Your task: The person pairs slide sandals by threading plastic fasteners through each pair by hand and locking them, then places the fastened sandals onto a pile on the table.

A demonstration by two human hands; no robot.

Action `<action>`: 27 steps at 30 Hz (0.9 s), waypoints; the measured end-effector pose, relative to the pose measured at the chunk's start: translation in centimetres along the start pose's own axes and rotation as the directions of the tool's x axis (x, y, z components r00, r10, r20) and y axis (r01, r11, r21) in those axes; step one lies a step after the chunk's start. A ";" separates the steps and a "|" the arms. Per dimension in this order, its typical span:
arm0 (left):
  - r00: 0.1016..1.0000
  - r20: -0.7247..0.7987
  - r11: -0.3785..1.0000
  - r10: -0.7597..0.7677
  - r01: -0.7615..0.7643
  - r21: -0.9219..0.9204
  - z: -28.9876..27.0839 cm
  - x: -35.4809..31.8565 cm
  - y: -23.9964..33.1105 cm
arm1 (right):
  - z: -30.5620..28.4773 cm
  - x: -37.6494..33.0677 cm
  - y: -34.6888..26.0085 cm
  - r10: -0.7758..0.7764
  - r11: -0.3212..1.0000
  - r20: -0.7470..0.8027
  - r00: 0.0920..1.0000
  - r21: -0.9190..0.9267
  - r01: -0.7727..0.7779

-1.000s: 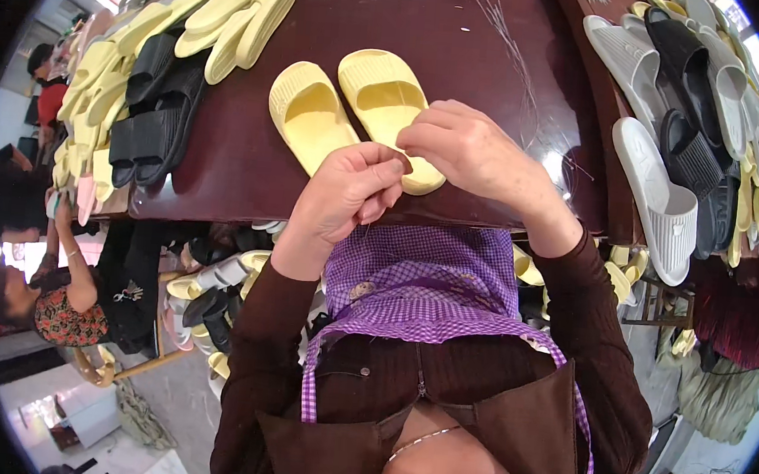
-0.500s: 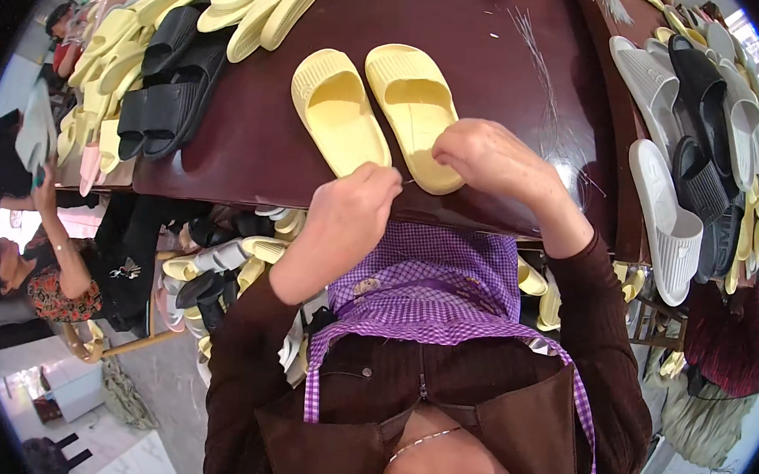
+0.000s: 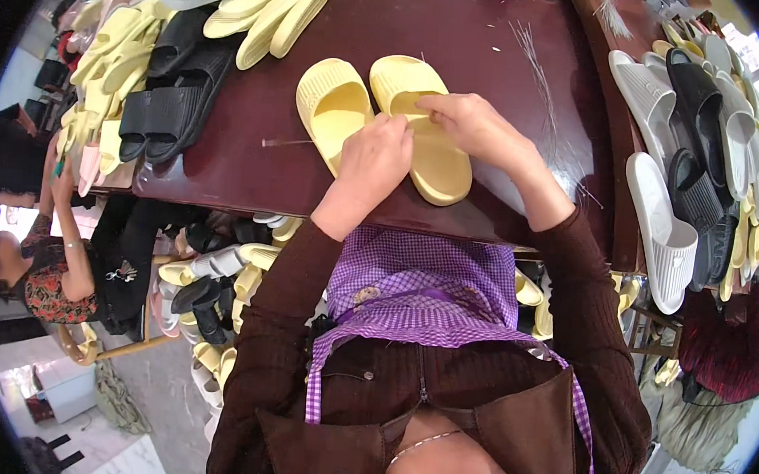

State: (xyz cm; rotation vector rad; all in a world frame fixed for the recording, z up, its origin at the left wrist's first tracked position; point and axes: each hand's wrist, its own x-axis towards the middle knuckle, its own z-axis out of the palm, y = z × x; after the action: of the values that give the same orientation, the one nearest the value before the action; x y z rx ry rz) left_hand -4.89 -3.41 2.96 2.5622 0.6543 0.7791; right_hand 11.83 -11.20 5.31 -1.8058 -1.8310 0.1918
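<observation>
Two pale yellow slide sandals lie side by side on a dark brown table (image 3: 224, 167). My left hand (image 3: 375, 158) rests on the inner edge of the left sandal (image 3: 332, 104), fingers curled and pinching at the gap between the pair. My right hand (image 3: 470, 124) lies across the right sandal (image 3: 430, 156), fingertips pinched at its strap near the left hand. Whether something thin is held between the fingers cannot be made out. Both forearms wear dark brown sleeves.
Black slides (image 3: 172, 100) and stacked yellow slides (image 3: 277, 11) sit at the table's left. Thin wires (image 3: 543, 81) lie to the right. White, grey and black slides (image 3: 666, 224) fill a rack on the right. A seated person (image 3: 47, 264) is at lower left; more sandals lie under the table.
Both hands have moved forward from the sandals' heel ends to the straps, and the view has tilted so the pair sits lower and nearer the centre.
</observation>
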 end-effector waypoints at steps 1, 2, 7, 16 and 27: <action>0.999 0.009 0.999 -0.042 0.042 -0.008 0.0 0.1 -0.2 | -0.3 -0.1 -0.1 0.051 0.997 -0.001 0.999 0.061 -0.051; 0.999 0.008 0.999 -0.044 0.044 -0.011 0.0 0.3 -0.5 | -0.4 -0.1 0.4 0.051 0.997 0.003 0.999 0.059 -0.051; 0.999 -0.010 0.999 -0.037 0.037 -0.006 -0.2 1.3 -1.0 | -0.9 1.9 4.1 0.279 0.895 -0.134 0.951 0.396 -0.207; 0.999 -0.032 1.000 -0.016 0.016 0.005 0.2 1.6 -1.3 | 2.6 9.8 8.4 0.538 0.839 -0.056 0.841 -0.057 -0.541; 0.987 -0.083 0.986 0.136 -0.143 -0.083 -1.5 -0.9 -1.7 | 2.7 8.7 9.0 0.442 0.892 -0.259 0.859 0.029 -0.451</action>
State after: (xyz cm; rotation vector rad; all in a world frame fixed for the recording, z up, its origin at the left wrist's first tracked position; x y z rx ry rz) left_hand -7.06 -2.14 2.93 2.5285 0.4557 0.9355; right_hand 18.96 -1.33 1.29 -2.1465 -1.2211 0.0893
